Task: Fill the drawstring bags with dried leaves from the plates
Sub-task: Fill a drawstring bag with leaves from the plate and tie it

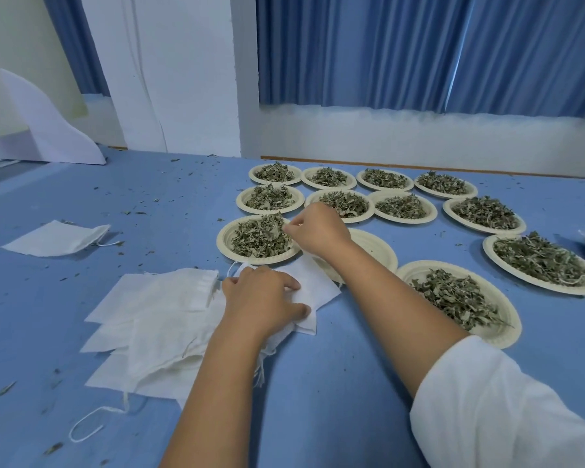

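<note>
Several white drawstring bags [156,319] lie in a loose pile on the blue table at lower left. My left hand [262,298] lies on the topmost bag [314,282], thumb and fingers curled onto its cloth. My right hand [313,228] reaches over the nearest full plate [228,249] and pinches dried leaves [257,236] at the heap's right side. Under my right forearm sits an empty-looking plate [377,248], partly hidden.
Several more cream plates of dried leaves [460,295] spread across the table to the right and back. One separate bag [56,238] lies at far left. Leaf crumbs are scattered over the blue table [335,383]. A white wall and blue curtains stand behind.
</note>
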Available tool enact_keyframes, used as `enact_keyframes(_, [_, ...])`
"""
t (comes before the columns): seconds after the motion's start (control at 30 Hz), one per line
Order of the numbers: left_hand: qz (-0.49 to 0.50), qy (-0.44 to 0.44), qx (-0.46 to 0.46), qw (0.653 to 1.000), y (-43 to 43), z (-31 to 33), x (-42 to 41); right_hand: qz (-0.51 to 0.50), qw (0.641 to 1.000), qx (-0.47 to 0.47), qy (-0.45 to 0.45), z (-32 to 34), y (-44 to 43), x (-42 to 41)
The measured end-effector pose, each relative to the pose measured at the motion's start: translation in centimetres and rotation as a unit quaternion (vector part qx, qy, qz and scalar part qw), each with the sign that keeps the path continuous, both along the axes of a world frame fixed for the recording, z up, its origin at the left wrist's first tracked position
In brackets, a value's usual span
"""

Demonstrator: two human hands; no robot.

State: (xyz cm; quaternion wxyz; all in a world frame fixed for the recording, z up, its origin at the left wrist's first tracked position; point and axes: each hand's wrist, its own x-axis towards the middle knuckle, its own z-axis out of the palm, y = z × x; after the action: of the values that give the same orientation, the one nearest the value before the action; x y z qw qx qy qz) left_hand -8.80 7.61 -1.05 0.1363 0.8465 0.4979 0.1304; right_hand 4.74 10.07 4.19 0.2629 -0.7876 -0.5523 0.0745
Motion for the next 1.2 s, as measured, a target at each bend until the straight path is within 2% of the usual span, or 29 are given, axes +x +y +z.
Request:
enact_keyframes(0.17, [0.013, 0.008, 0.070, 0.997, 0.1, 0.5, 0.6, -0.006, 0.993, 0.080, 0.083, -0.3, -1.1, 1.9])
enact_keyframes(0.3, [0.017, -0.029, 0.106, 0.994, -0.3, 1.3, 2.1, -0.011, 0.958, 0.121, 0.261, 0.4, -3.5, 3.7])
enact_keyframes(0.4, [0.017, -0.101, 0.124, 0.987, -0.6, 2.1, 3.7, -0.026, 0.926, 0.159, 0.340, 0.6, -5.2, 4.8])
enact_keyframes(0.47, [0.016, -0.194, 0.113, 0.974, -0.9, 2.8, 5.0, -0.032, 0.902, 0.191, 0.385, 0.6, -6.3, 5.6])
enact_keyframes(0.6, [0.024, -0.391, 0.041, 0.919, -1.2, 4.2, 7.8, -0.029, 0.838, 0.228, 0.496, 0.7, -8.2, 7.1])
enact_keyframes(0.7, [0.071, -0.474, 0.002, 0.878, -1.8, 4.5, 9.7, 0.006, 0.757, 0.214, 0.617, 0.6, -9.4, 8.0])
enact_keyframes(0.73, [0.088, -0.491, -0.031, 0.866, -1.8, 4.5, 10.1, 0.007, 0.741, 0.204, 0.640, 0.5, -9.7, 8.4])
enact_keyframes(0.8, [0.110, -0.522, -0.152, 0.832, -1.5, 4.5, 10.1, 0.005, 0.728, 0.185, 0.661, 0.3, -10.2, 9.2])
enact_keyframes(0.87, [0.086, -0.572, -0.273, 0.769, -1.0, 4.3, 9.5, 0.003, 0.719, 0.172, 0.673, 0.1, -10.6, 9.7])
enact_keyframes(0.9, [0.065, -0.587, -0.295, 0.751, -0.6, 4.0, 9.3, 0.001, 0.719, 0.166, 0.675, 0.1, -10.8, 9.9])
enact_keyframes(0.93, [0.061, -0.588, -0.287, 0.754, -0.5, 3.8, 9.1, -0.005, 0.724, 0.159, 0.672, 0.0, -11.0, 10.2])
enact_keyframes(1.07, [0.102, -0.526, -0.165, 0.828, -0.1, 3.1, 9.3, -0.015, 0.767, 0.118, 0.631, -0.5, -11.5, 10.6])
enact_keyframes(1.13, [0.124, -0.494, -0.119, 0.853, 0.0, 2.9, 9.2, -0.020, 0.764, 0.118, 0.635, -0.6, -11.5, 10.4])
enact_keyframes(1.2, [0.168, -0.409, -0.021, 0.897, -0.1, 2.6, 8.9, -0.030, 0.756, 0.134, 0.640, -0.7, -11.4, 10.1])
